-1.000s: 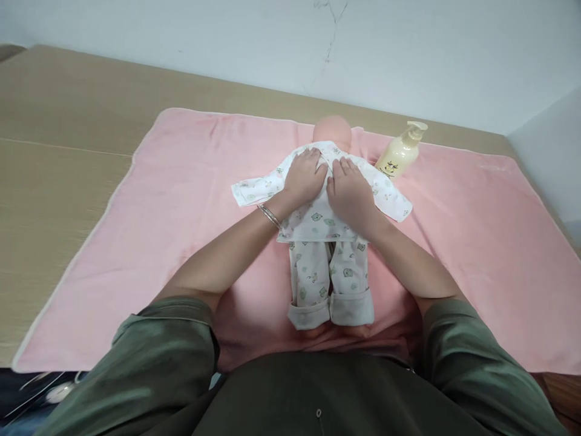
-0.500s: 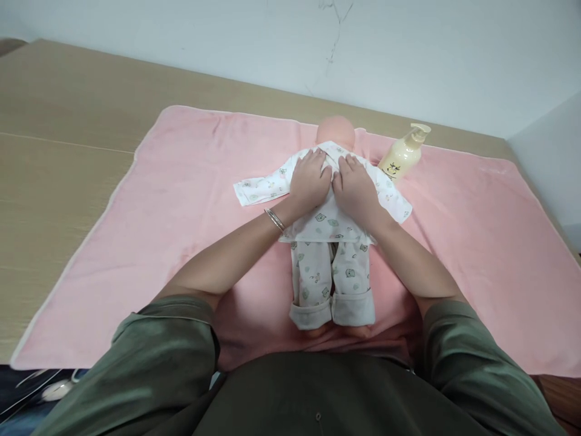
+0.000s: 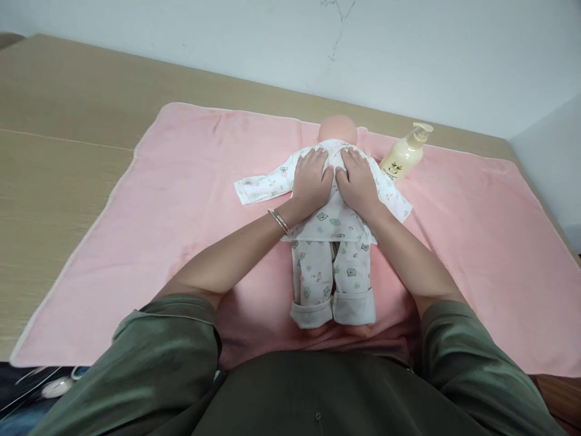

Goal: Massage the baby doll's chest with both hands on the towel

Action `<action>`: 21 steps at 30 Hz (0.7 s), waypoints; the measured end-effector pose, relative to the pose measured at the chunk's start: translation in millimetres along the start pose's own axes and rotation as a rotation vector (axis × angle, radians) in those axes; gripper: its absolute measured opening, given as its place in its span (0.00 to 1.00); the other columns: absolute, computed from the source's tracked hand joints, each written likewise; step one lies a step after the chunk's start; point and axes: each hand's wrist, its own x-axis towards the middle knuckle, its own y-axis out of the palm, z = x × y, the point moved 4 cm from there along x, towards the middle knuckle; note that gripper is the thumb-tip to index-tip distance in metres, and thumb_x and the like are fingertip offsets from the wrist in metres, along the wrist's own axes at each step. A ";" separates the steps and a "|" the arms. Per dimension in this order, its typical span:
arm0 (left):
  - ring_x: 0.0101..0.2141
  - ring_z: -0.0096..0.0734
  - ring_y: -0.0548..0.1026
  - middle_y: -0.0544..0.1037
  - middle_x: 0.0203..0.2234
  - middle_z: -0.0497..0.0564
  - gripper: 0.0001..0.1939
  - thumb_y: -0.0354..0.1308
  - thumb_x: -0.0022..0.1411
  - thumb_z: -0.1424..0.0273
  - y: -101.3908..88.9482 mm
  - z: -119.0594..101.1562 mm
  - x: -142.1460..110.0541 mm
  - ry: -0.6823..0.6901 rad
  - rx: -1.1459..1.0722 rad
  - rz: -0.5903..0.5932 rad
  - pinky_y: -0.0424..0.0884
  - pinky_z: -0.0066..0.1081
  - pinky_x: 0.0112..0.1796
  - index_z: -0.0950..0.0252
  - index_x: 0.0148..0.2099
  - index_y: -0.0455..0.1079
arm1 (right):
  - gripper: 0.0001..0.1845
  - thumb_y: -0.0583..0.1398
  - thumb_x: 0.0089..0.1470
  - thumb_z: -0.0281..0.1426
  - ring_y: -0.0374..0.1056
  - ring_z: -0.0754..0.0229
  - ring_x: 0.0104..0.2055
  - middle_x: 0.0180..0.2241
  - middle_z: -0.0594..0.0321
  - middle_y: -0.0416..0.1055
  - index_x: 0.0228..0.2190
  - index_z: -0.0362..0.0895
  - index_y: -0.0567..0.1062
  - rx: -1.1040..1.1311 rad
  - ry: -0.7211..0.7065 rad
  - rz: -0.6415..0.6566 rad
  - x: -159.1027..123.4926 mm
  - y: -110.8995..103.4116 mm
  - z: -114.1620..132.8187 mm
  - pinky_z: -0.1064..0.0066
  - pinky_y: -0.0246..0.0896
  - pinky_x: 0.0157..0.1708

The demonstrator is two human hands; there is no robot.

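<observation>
Resting Flat, Gripping Nothing

At centre of the frame, touching the shirt (image 3: 332, 225) of a doll (image 3: 338, 128) with left hand (image 3: 313, 183) and right hand (image 3: 358, 186), with fingers extended and little spread, perhaps for even contact. Under the doll, a pink blanket (image 3: 195, 175), probably for softness.

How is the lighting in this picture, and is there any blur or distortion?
In the head view: light is soft, but the pink blanket darkens near the person's dark shirt; the left hand and right hand look fairly clear; the bottle has unreadable small print; edges look stretched, perhaps wide-angle distortion.
</observation>
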 end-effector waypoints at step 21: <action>0.67 0.46 0.59 0.64 0.65 0.63 0.28 0.42 0.68 0.62 9.0 18.8 13.7 0.030 0.020 0.054 0.50 0.49 0.68 0.70 0.65 0.61 | 0.32 0.43 0.63 0.30 0.46 0.40 0.72 0.67 0.36 0.52 0.64 0.26 0.56 -0.162 -0.038 0.115 -23.0 -7.3 28.1 0.45 0.44 0.69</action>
